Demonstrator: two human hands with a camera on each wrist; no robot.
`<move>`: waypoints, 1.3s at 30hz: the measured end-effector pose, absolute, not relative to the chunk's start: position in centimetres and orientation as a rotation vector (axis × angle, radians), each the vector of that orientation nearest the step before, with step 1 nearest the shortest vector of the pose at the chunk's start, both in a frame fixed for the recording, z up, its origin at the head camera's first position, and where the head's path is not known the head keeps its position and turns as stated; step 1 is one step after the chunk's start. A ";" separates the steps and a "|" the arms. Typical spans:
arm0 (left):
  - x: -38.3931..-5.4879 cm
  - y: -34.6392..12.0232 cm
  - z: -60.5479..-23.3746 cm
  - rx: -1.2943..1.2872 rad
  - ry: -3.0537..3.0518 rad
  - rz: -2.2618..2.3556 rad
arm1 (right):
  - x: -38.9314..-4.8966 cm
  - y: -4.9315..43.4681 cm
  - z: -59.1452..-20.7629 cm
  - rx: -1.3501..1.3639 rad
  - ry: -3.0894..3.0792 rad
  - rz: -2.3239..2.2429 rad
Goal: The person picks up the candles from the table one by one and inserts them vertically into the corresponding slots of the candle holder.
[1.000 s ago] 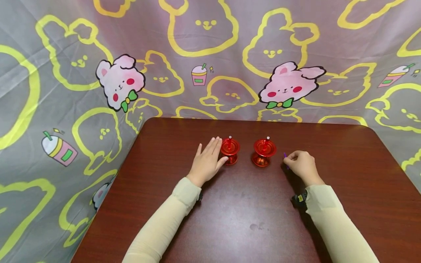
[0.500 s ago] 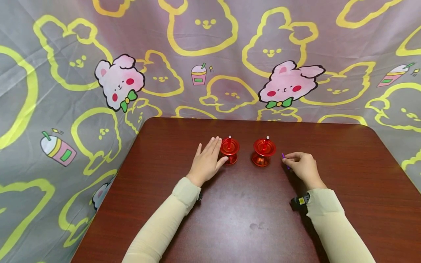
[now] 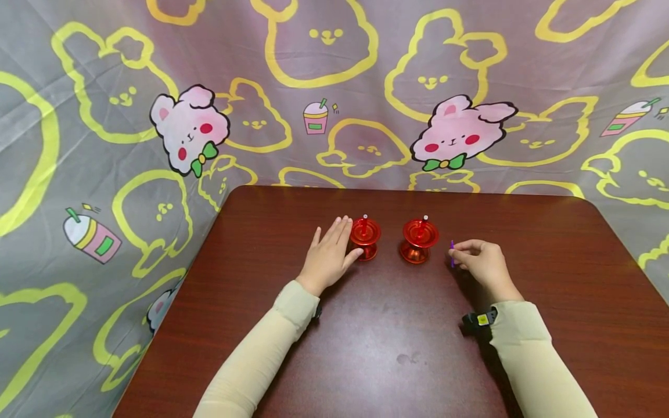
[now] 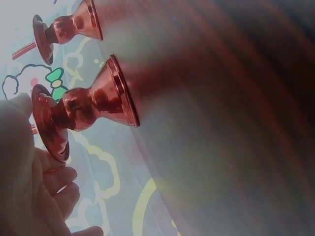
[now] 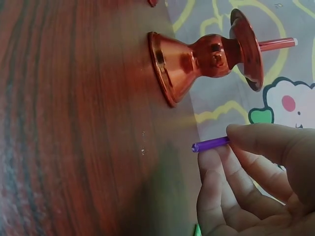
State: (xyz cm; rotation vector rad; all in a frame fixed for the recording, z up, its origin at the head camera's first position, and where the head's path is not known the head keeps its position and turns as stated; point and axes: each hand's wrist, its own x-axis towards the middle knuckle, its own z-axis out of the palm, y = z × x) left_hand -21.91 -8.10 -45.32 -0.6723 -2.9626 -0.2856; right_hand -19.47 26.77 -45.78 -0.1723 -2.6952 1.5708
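Two shiny red candlesticks stand upright side by side toward the back of the table. From the dish of the left candlestick (image 3: 366,233) rises a thin red stick with a pale tip; the right candlestick (image 3: 420,234) carries a similar one. My left hand (image 3: 328,255) lies with its fingers extended against the left candlestick, near its dish (image 4: 49,123). To the right of both, my right hand (image 3: 482,262) pinches a short purple stick (image 5: 211,144) between thumb and fingers, held nearly upright and apart from the right candlestick.
The dark brown wooden table (image 3: 387,325) has rounded back corners. A grey cartoon-print curtain (image 3: 366,104) hangs behind it and along the left. A small bit of something green (image 5: 197,230) shows at the lower edge of the right wrist view.
The purple stick has turned from leaning to nearly upright in my right hand, which shifted only slightly. My left hand and both candlesticks look the same.
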 end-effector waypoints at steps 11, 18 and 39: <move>-22.1 -8.1 -45.5 -0.677 -2.962 -0.264 | -19.0 26.6 -45.6 -0.181 -2.669 1.571; -22.1 -8.1 -45.4 -0.675 -2.966 -0.273 | -19.0 26.4 -45.8 -0.168 -2.603 1.656; -21.9 -8.1 -45.3 -0.683 -2.967 -0.245 | -18.5 25.8 -45.7 -0.120 -2.548 1.626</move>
